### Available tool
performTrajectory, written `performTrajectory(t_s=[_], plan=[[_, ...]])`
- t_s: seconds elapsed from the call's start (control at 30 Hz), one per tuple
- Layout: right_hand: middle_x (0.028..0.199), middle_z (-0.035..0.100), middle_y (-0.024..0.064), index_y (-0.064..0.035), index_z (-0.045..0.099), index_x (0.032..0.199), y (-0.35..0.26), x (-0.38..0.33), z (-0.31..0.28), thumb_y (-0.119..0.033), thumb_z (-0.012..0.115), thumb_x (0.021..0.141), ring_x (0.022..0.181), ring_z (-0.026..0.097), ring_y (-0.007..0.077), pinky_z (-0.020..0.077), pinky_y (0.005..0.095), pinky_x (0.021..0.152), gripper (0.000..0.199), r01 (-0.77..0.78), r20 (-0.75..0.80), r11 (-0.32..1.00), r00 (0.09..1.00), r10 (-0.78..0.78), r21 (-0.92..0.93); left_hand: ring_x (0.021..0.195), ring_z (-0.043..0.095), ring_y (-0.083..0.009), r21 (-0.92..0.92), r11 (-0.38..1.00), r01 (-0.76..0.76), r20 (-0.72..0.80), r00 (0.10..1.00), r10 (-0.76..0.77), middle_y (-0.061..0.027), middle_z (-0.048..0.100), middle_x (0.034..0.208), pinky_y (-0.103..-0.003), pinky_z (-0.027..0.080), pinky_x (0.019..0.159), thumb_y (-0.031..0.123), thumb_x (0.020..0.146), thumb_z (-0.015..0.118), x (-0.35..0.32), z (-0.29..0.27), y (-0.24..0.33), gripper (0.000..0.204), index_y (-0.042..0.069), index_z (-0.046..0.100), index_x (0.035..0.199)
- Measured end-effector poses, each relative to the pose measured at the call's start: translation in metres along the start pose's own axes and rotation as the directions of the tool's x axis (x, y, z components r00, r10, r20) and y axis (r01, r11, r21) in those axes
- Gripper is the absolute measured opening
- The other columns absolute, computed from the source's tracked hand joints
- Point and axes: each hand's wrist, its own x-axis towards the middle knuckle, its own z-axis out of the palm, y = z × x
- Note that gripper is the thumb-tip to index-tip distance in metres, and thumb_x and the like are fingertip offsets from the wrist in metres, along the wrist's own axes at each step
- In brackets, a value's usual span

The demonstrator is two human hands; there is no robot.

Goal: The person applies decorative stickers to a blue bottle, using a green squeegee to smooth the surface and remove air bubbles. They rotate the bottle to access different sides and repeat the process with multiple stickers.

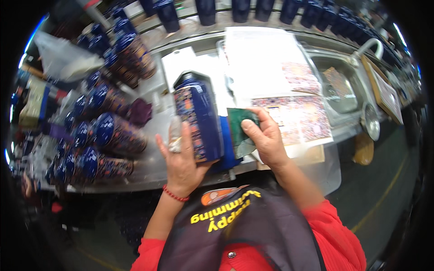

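Observation:
A dark blue vase [205, 117] with a patterned floral band on its left side lies with its neck away from me. My left hand [181, 165] holds it near the base, fingers stretched along the patterned side and the thumb by the bottom edge. Something whitish wraps one of these fingers. Just to the vase's right, my right hand [267, 137] pinches a flat dark green piece [239, 128], thumb on top. A blue cloth [229, 151] shows between the vase and the green piece. Printed decal sheets [312, 119] lie beyond my right hand.
Several blue patterned vases [120, 133] crowd the left side, beside a crumpled purple cloth [139, 112]. More dark blue vases [241, 11] line the back shelf. At right are a metal sink [316, 61], a white faucet [373, 45], a metal ladle [370, 122] and a framed board [382, 90].

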Motion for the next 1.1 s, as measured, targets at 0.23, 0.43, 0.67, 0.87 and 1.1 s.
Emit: performTrajectory(t_s=[0.23,0.43,0.67,0.87,1.1], plan=[[0.150,0.051,0.0204,0.0006,0.057,0.131,-0.057,0.037,-0.110,0.006,0.051,0.095,0.122,0.061,0.0224,0.0480,0.0337,0.105,0.037,0.261,-0.007,0.841,0.954,-0.300,-0.473,0.140,0.046,-0.0390,-0.280,0.957,0.072,-0.031,0.996,-0.083,-0.0249,0.052,0.146,-0.060,0.001,0.121,0.063,0.091,0.062,-0.011,0.017,-0.016,0.113,-0.010,0.008,0.158],[0.158,0.042,0.0155,-0.0136,0.070,0.125,-0.072,0.134,-0.227,0.007,0.054,0.088,0.140,0.044,0.0374,0.0410,0.0472,0.112,0.045,-0.131,-0.096,-0.226,0.983,-0.159,-0.965,0.133,0.051,-0.0428,-0.362,0.927,0.095,-0.025,0.993,-0.111,-0.0257,0.055,0.141,-0.055,0.018,0.121,0.064,0.092,0.061,-0.014,0.022,-0.020,0.112,-0.011,0.008,0.157],[0.158,0.042,0.0058,-0.0259,0.072,0.127,-0.058,0.182,-0.254,0.001,0.058,0.088,0.145,0.038,0.0286,0.0428,0.0569,0.105,0.050,-0.105,-0.106,-0.498,0.994,-0.027,-0.861,0.134,0.050,-0.0414,-0.522,0.838,0.156,0.017,0.985,-0.173,-0.0284,0.049,0.146,-0.048,0.031,0.116,0.057,0.094,0.064,-0.020,0.024,-0.019,0.109,-0.012,0.007,0.157],[0.136,0.062,0.0115,-0.0147,0.076,0.113,-0.059,0.216,-0.337,-0.004,0.055,0.087,0.126,0.057,0.0298,0.0496,0.0457,0.096,0.035,-0.179,-0.091,-0.302,0.954,-0.284,-0.937,0.135,0.050,-0.0396,-0.502,0.845,0.184,0.019,0.979,-0.202,-0.0277,0.045,0.150,-0.045,0.032,0.115,0.055,0.094,0.066,-0.024,0.024,-0.019,0.110,-0.011,0.006,0.158],[0.087,0.069,0.0081,-0.0109,0.072,0.105,-0.039,0.154,-0.433,-0.017,0.057,0.091,0.078,0.062,0.0236,0.0525,0.0451,0.069,0.021,-0.808,-0.809,0.203,0.578,0.101,-0.552,0.137,0.048,-0.0358,-0.525,0.827,0.202,0.010,0.973,-0.231,-0.0262,0.043,0.151,-0.041,0.034,0.114,0.055,0.092,0.068,-0.024,0.024,-0.017,0.112,-0.010,0.005,0.158]])
